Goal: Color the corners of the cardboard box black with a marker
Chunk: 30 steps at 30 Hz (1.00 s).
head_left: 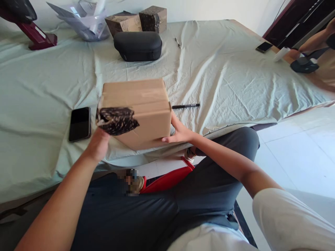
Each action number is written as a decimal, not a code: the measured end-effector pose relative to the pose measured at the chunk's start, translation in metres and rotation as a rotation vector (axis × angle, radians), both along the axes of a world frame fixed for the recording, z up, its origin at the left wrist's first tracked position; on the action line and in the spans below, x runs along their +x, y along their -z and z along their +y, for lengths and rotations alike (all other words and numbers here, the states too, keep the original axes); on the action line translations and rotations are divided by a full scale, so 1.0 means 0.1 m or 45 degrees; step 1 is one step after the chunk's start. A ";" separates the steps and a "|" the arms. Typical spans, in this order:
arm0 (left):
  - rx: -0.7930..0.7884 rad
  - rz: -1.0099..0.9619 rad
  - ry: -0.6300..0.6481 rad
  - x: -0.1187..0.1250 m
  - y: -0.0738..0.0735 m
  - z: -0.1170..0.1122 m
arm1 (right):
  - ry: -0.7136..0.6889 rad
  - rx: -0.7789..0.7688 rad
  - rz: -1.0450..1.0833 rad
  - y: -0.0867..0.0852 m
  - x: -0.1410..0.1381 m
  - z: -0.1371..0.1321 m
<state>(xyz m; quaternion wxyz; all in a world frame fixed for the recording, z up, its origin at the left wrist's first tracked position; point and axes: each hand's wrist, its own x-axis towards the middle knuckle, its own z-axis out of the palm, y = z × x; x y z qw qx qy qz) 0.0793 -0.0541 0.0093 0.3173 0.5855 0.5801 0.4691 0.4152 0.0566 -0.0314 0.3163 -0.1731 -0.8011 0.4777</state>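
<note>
A brown cardboard box [146,122] is held between my two hands at the near edge of the cloth-covered table [214,90]. Crumpled black patterned tape [119,120] covers its near left corner. My left hand [101,144] grips that left end, its fingers mostly hidden behind the box. On the opposite side my right hand [180,131] holds the lower right corner, thumb on the near face and other fingers along the end. Just right of the box lies a black pen [185,106]; a smartphone [80,124] rests to its left.
Farther back sit a black zip case [138,46], two taped cardboard boxes [128,23] [154,20], a clear plastic bin [89,24] and a dark red stand [39,35]. A small pen [178,43] and another phone [264,47] lie rightward. Another person's arm [315,40] shows far right.
</note>
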 end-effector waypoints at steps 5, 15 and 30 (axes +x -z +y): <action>0.097 -0.337 0.377 0.25 0.23 -0.10 | -0.079 -0.327 0.036 -0.14 0.01 -0.06; 0.129 -0.551 0.248 0.28 0.29 -0.09 | -0.064 -0.294 -0.096 -0.29 0.14 0.11; 0.217 -0.600 0.201 0.29 0.27 -0.05 | 0.786 0.430 -1.364 -0.32 0.55 0.54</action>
